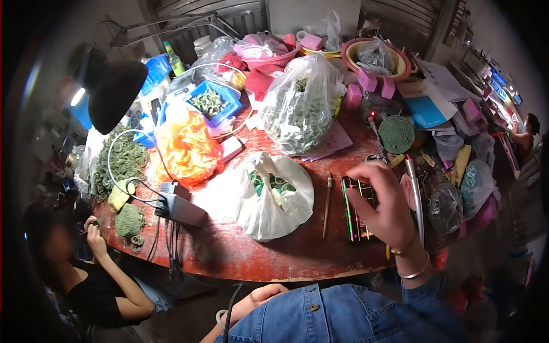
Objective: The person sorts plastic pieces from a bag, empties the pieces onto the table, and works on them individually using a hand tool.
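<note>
My right hand (382, 203) hovers over a dark, phone-like rectangle (358, 227) with a green edge and thin bright lines. Its thumb and forefinger are curved with a gap between them, and nothing shows in that gap. Low in the view, my left hand (267, 293) lies by my denim shirt, below the table edge; its fingertips are hidden. A thin brown stick (327, 206) like a brush or pencil lies left of the rectangle. A silver pen-shaped tool (416, 200) lies to its right. Farther left sits a white plastic bag (257, 214) holding green ring-like pieces.
A large clear bag (300, 108) of green pieces stands behind. Left are an orange bag (186, 143), a grey power adapter (183, 207) with cables, and a lamp (114, 91). A round green pad (396, 134) is at right. Another person (86, 274) sits at left.
</note>
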Demonstrator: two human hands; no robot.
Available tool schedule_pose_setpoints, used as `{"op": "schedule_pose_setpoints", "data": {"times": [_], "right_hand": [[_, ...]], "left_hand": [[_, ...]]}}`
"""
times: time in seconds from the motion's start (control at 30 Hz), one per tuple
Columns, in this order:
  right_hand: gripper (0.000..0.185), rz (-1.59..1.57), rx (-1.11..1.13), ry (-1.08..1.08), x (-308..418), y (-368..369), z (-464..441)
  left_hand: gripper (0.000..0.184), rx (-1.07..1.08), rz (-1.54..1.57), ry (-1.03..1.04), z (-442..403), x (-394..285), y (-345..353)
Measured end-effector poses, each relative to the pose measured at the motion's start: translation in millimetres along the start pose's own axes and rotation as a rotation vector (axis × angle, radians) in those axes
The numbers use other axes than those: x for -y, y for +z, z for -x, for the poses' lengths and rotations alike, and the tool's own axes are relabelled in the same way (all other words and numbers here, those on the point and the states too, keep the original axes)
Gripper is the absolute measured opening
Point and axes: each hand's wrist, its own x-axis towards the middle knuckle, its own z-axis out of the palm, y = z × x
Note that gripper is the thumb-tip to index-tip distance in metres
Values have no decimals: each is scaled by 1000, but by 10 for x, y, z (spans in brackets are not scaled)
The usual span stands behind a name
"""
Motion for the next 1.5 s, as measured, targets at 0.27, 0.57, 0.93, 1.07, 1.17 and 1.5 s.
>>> {"op": "schedule_pose_setpoints", "data": {"times": [0.27,0.57,0.93,1.07,1.17,1.5], "right_hand": [[14,-356,219,-189,498,1020,-297],[7,-944,-61,259,533,582,351],[13,-871,-22,386,135,372,856],[33,219,421,-137,355,263,724],[44,331,327,70,180,524,828],[76,131,306,51,-39,872,641]], "left_hand": [[57,-613,-469,1085,-272,-706,495],[10,-750,-460,1216,-191,-854,412],[38,-704,-342,814,151,-727,505],[57,-904,-1101,793,107,-446,168],[68,-928,-1412,974,-12,-527,72],[100,-643,-830,802,-410,-606,-262]]}}
